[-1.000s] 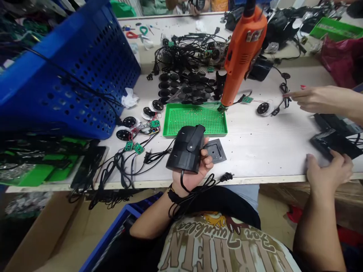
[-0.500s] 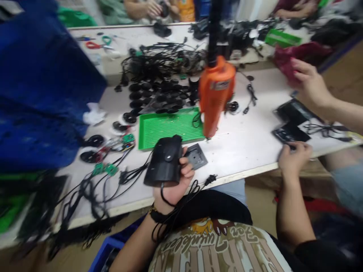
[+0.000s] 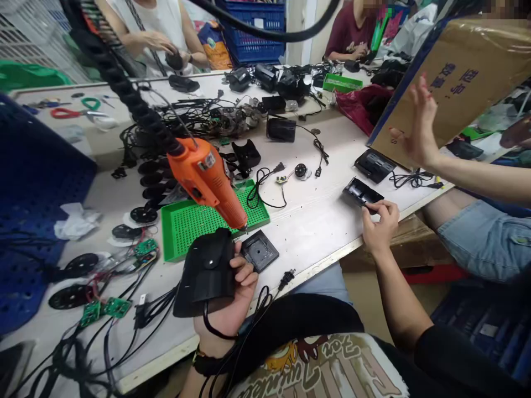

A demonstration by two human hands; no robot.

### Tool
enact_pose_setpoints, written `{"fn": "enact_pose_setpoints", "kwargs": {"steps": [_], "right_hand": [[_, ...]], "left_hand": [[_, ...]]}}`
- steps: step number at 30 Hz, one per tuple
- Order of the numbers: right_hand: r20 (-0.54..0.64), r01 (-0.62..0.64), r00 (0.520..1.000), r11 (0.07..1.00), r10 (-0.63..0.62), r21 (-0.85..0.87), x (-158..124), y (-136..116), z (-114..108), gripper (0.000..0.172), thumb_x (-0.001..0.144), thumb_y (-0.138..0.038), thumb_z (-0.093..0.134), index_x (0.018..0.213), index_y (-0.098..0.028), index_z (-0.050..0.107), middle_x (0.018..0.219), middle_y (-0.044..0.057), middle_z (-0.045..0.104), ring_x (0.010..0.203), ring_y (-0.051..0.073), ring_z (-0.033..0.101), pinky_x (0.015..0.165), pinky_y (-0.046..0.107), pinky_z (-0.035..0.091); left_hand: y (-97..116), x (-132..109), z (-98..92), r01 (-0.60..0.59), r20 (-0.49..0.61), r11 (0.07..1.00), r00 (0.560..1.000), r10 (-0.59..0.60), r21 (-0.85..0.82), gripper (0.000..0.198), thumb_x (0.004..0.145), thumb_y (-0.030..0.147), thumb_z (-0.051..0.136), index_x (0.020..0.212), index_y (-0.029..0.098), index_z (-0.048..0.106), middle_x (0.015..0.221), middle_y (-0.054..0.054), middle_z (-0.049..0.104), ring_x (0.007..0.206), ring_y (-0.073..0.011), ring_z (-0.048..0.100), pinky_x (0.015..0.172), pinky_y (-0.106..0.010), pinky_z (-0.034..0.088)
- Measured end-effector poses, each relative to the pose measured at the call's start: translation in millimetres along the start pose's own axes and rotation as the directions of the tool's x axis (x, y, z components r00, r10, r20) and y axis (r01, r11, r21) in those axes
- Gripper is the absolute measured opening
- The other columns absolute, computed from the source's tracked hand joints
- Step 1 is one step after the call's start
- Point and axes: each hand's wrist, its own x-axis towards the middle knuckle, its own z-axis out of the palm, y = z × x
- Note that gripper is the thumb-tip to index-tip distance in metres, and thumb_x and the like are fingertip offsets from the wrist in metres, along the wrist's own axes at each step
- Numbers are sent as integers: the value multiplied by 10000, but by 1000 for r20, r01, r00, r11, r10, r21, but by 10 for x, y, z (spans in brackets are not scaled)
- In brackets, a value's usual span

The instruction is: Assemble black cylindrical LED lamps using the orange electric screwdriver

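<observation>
My left hand [image 3: 232, 309] grips a black plastic housing [image 3: 205, 271] with a screw in its face. Its power cord [image 3: 207, 320] trails over my wrist, with the plug [image 3: 287, 278] lying near the table edge. Just above the housing hangs an orange electric screwdriver [image 3: 207, 182], its bit pointing down. A square black fixture [image 3: 260, 250] sits beside my left fingers. Off to the right, my right hand [image 3: 380, 224] pinches the near edge of an open black shell [image 3: 362, 192]. That shell is tilted up near another black housing [image 3: 375, 165].
A green tray [image 3: 178, 235] lies under the screwdriver. Circuit boards [image 3: 118, 307], black discs and cords spread at left beside a blue bin [image 3: 37, 221]. A co-worker's spread hand [image 3: 423, 124] is near a cardboard box [image 3: 464, 83]. Other people sit across the table.
My view has turned right. My right fingers now hold the shell, tilted. The screwdriver has swung left over the tray, and the co-worker's hand has spread by the box. My left hand keeps its housing.
</observation>
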Motion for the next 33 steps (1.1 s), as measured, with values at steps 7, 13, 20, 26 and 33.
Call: {"fn": "enact_pose_setpoints", "kwargs": {"steps": [7,13,20,26,33], "right_hand": [[11,87,996,985,-89,147,-216,-542,68,139,912,-346,658,891,-213,694,1000,82,614,974,251,627,896,456,540],[-3,171,984,951,-177,257,-351,-846,125,64,910,-270,690,904,-227,738,976,65,635,937,240,624,855,442,529],[-7,224,973,940,-230,258,-372,-896,156,47,918,-241,703,904,-226,745,961,61,652,925,230,623,823,419,526],[13,239,969,942,-249,234,-394,-898,209,56,931,-238,698,895,-222,737,946,57,651,919,217,629,824,400,526],[36,290,950,923,-309,252,-427,-913,232,58,940,-242,700,904,-216,737,967,60,663,912,219,629,813,386,516]], "left_hand": [[-13,17,-25,1,26,999,1000,0,-34,478,951,236,580,1424,164,593,793,-27,611,595,-117,476,547,-247,420],[10,13,-49,29,77,996,997,-22,-84,558,940,155,512,1497,113,509,788,-34,636,592,-131,514,537,-251,450],[27,-11,-53,13,104,996,995,-3,-93,577,934,140,515,1509,93,495,799,-46,653,602,-134,514,550,-254,455],[49,66,-179,40,116,993,993,-27,-110,540,973,200,510,1504,101,515,831,-59,649,615,-128,484,556,-249,437],[34,-33,-158,16,128,996,992,-5,-87,534,960,203,518,1482,92,529,875,-80,650,658,-141,519,603,-265,473]]}}
